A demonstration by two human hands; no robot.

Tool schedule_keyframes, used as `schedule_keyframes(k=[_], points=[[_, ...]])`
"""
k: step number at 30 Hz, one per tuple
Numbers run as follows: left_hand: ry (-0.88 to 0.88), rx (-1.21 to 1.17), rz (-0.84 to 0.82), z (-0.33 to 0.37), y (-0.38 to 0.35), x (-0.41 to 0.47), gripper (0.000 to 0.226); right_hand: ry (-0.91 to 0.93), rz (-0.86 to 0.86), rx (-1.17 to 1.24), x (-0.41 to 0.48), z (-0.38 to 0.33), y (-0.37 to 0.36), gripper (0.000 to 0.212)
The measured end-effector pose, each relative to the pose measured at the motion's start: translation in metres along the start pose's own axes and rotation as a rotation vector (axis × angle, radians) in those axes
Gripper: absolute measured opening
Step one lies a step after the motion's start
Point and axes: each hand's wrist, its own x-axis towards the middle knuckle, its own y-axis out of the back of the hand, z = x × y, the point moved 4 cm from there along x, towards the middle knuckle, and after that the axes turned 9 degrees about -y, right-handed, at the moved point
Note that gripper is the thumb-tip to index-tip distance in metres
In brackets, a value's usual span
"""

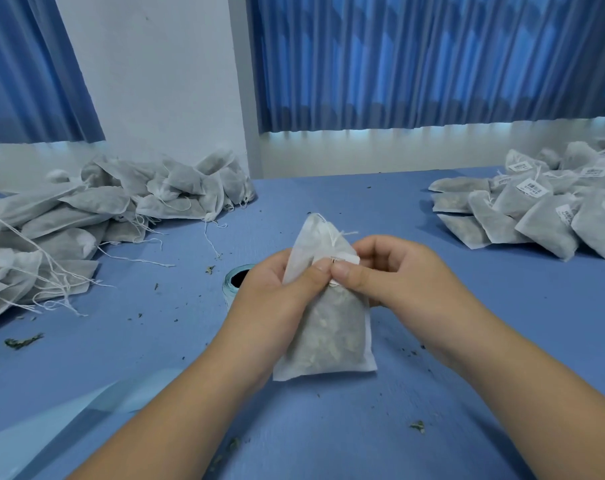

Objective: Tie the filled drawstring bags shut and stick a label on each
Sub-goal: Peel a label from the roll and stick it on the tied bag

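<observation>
I hold a white drawstring bag (332,337) filled with dried herbs above the blue table (501,341), its tied neck pointing away from me. My left hand (276,289) grips the bag's left side, thumb on its front. My right hand (394,271) grips the right side, its thumb pressing a white label (342,259) onto the bag's upper front. The two thumbs meet on the label. Behind my left hand a label roll (235,282) with a pale blue backing lies on the table, partly hidden.
A heap of unlabelled bags (86,220) with loose strings covers the left of the table. A pile of labelled bags (543,206) sits at the right. A strip of blue backing paper (69,420) trails to the lower left. Herb crumbs dot the table.
</observation>
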Motion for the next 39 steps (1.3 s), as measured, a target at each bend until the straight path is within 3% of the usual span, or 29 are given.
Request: schedule_keyframes(k=[3, 12, 17, 21, 28, 34, 39], points=[[-0.006, 0.011, 0.015, 0.000, -0.001, 0.000, 0.028, -0.027, -0.051, 0.052, -0.001, 0.001, 0.000, 0.010], [0.041, -0.179, -0.049, -0.001, -0.007, -0.002, 0.030, -0.208, -0.226, 0.304, -0.001, 0.007, -0.007, 0.050], [0.049, -0.218, -0.075, -0.001, -0.009, -0.001, 0.025, -0.188, -0.167, 0.338, 0.000, 0.009, -0.004, 0.032], [0.078, -0.146, -0.119, -0.005, -0.009, -0.002, 0.030, -0.166, -0.123, 0.321, 0.002, 0.011, 0.000, 0.026], [0.027, -0.242, -0.096, -0.003, -0.007, -0.001, 0.018, -0.147, -0.176, 0.233, 0.003, 0.011, -0.003, 0.057], [0.037, -0.213, 0.013, -0.004, 0.001, -0.002, 0.025, -0.038, -0.115, 0.022, 0.003, 0.008, -0.003, 0.031], [-0.087, -0.042, 0.119, -0.001, -0.007, -0.002, 0.023, -0.055, -0.183, -0.088, 0.003, 0.012, -0.004, 0.030]])
